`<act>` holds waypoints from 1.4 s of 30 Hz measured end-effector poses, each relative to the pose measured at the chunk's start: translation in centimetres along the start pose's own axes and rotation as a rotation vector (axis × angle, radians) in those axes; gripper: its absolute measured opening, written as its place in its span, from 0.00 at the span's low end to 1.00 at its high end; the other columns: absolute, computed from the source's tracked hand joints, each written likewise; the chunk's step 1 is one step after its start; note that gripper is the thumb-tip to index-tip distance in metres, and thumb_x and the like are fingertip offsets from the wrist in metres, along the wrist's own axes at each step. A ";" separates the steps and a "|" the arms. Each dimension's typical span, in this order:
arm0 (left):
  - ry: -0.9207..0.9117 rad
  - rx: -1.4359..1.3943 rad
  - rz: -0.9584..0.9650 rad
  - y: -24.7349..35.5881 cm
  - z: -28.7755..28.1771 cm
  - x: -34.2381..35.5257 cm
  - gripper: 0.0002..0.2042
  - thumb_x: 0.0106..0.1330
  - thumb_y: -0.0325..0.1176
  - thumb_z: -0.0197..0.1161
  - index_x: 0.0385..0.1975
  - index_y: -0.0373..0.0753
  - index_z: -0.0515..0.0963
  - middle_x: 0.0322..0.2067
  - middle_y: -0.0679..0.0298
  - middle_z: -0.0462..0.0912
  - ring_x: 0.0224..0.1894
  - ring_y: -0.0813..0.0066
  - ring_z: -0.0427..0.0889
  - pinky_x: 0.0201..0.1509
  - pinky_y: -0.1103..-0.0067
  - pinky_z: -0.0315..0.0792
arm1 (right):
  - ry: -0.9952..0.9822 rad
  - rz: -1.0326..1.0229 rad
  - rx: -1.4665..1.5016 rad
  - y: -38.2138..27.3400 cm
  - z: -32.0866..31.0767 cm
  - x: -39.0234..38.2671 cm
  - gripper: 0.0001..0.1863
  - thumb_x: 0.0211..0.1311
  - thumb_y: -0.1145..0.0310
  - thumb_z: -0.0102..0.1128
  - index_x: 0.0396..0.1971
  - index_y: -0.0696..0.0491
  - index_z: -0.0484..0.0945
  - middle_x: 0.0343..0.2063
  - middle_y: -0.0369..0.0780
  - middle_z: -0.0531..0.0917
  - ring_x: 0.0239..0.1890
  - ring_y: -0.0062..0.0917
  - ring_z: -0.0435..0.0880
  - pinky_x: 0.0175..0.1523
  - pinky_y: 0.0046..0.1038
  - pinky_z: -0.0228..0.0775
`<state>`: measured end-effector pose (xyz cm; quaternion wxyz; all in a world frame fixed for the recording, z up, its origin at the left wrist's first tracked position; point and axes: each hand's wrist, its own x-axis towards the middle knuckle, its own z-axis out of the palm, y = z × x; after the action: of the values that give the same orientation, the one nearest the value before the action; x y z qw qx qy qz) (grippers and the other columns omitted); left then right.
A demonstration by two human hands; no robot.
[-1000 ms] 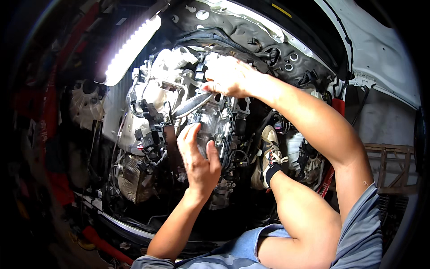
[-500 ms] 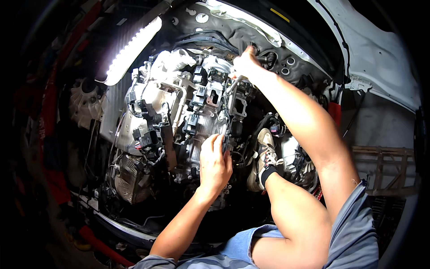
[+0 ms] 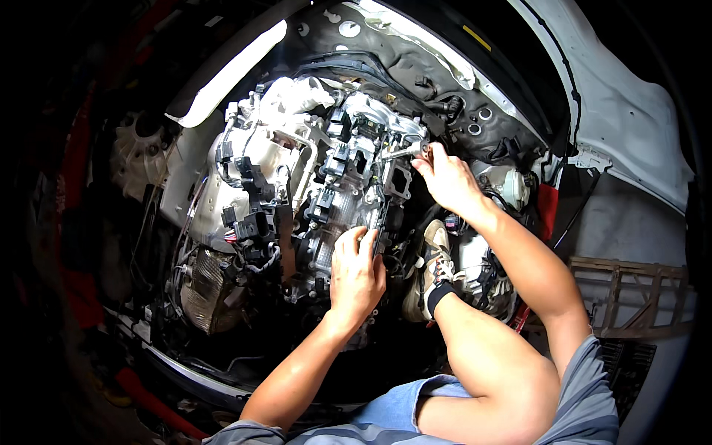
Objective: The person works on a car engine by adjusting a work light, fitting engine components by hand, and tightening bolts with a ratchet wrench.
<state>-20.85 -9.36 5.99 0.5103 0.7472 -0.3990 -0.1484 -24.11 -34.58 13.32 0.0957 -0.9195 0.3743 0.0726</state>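
Observation:
An engine point(image 3: 337, 222) with silver covers and black connectors fills the middle. My left hand point(image 3: 356, 274) lies on its near part, fingers stretched forward and thumb apart; the fingertips touch beside a dark narrow strip. I see nothing in that hand. Farther off on the right, my right hand point(image 3: 450, 182) has its fingers closed at the end of a short shiny metal bar point(image 3: 403, 153), whose exact kind I cannot make out. The bar lies across the engine top, above a rectangular port flange point(image 3: 399, 180). My fingers partly hide its right end.
A bright work lamp point(image 3: 230, 78) leans at the upper left. My shoe point(image 3: 432, 263) stands in the bay right of the engine. Black hoses and a grey bulkhead point(image 3: 411, 63) lie behind. A white car panel point(image 3: 623, 111) and a brown rack point(image 3: 630, 297) are at the right.
My right hand has come back from the bulkhead, nearer and to the right, and now grips the bar's end. My left hand stays at nearly the same spot. The view has shifted slightly.

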 end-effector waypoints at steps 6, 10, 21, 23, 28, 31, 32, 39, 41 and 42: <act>-0.015 0.005 -0.011 0.0 0.0 0.1 0.23 0.59 0.22 0.64 0.56 0.31 0.71 0.54 0.47 0.72 0.58 0.47 0.71 0.64 0.61 0.67 | -0.082 0.147 0.256 -2.7 -0.4 2.4 0.25 0.75 0.49 0.46 0.48 0.60 0.71 0.37 0.60 0.83 0.40 0.56 0.84 0.46 0.50 0.77; 0.023 -0.044 -0.022 0.1 1.4 2.0 0.23 0.60 0.23 0.64 0.57 0.31 0.71 0.55 0.45 0.72 0.59 0.47 0.71 0.65 0.62 0.67 | -0.106 -0.058 -0.026 -3.0 -4.0 4.7 0.29 0.72 0.46 0.46 0.44 0.61 0.79 0.38 0.60 0.83 0.45 0.54 0.83 0.52 0.48 0.75; 0.191 0.020 0.028 -4.2 10.1 16.2 0.11 0.62 0.24 0.56 0.43 0.35 0.79 0.36 0.58 0.81 0.48 0.56 0.77 0.54 0.67 0.73 | -0.192 -0.303 -0.152 -2.1 -3.3 6.0 0.23 0.69 0.52 0.58 0.44 0.59 0.71 0.28 0.47 0.83 0.30 0.41 0.84 0.37 0.39 0.77; 0.196 0.060 0.066 -4.7 9.9 16.3 0.12 0.61 0.24 0.56 0.43 0.36 0.80 0.35 0.59 0.82 0.47 0.57 0.77 0.51 0.67 0.74 | -0.262 -0.574 -0.407 -2.5 -5.6 6.3 0.21 0.65 0.52 0.63 0.41 0.56 0.71 0.31 0.49 0.84 0.36 0.48 0.84 0.42 0.42 0.77; 0.243 0.059 0.099 -4.8 9.8 16.0 0.12 0.61 0.24 0.55 0.43 0.36 0.79 0.37 0.58 0.81 0.47 0.57 0.76 0.50 0.68 0.74 | -0.218 -0.166 -0.004 -2.0 -3.0 6.5 0.25 0.66 0.47 0.62 0.39 0.58 0.76 0.27 0.49 0.85 0.35 0.46 0.86 0.43 0.41 0.78; 0.199 0.110 0.076 -5.4 9.4 15.7 0.11 0.61 0.24 0.55 0.43 0.36 0.79 0.40 0.56 0.78 0.47 0.56 0.76 0.52 0.67 0.73 | -0.434 0.166 0.183 -4.9 -2.9 6.2 0.28 0.64 0.44 0.61 0.38 0.59 0.77 0.30 0.51 0.86 0.36 0.46 0.87 0.41 0.41 0.78; 0.252 0.087 0.102 -5.2 9.5 15.8 0.12 0.60 0.23 0.57 0.42 0.35 0.79 0.39 0.56 0.78 0.47 0.55 0.76 0.51 0.67 0.73 | -0.368 -0.056 -0.050 -4.8 -3.6 6.9 0.28 0.63 0.43 0.62 0.36 0.59 0.77 0.29 0.50 0.86 0.35 0.45 0.87 0.40 0.41 0.78; 0.136 -0.014 0.020 -4.8 9.6 16.3 0.08 0.66 0.26 0.57 0.41 0.35 0.79 0.39 0.54 0.78 0.46 0.52 0.76 0.50 0.65 0.73 | -0.404 -0.164 -0.031 -3.2 -3.7 8.2 0.26 0.62 0.45 0.64 0.28 0.58 0.77 0.25 0.45 0.83 0.24 0.33 0.84 0.32 0.36 0.81; 0.139 0.038 0.055 -5.4 9.5 16.2 0.06 0.67 0.26 0.56 0.39 0.35 0.79 0.39 0.54 0.78 0.45 0.51 0.76 0.50 0.64 0.73 | -0.601 0.368 0.476 -4.1 -3.5 7.2 0.29 0.62 0.43 0.64 0.22 0.59 0.76 0.20 0.41 0.78 0.20 0.22 0.78 0.20 0.29 0.77; 0.138 0.070 0.074 -5.6 9.5 16.1 0.06 0.67 0.26 0.56 0.39 0.35 0.79 0.39 0.54 0.78 0.45 0.51 0.76 0.50 0.64 0.73 | -0.633 0.228 0.286 -4.6 -4.1 7.2 0.23 0.64 0.52 0.65 0.19 0.55 0.75 0.17 0.40 0.78 0.15 0.26 0.78 0.23 0.32 0.77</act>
<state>-14.06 -26.63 -0.11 0.5154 0.7577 -0.3952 -0.0635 -15.53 -37.13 16.44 0.3258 -0.7812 0.4326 0.3105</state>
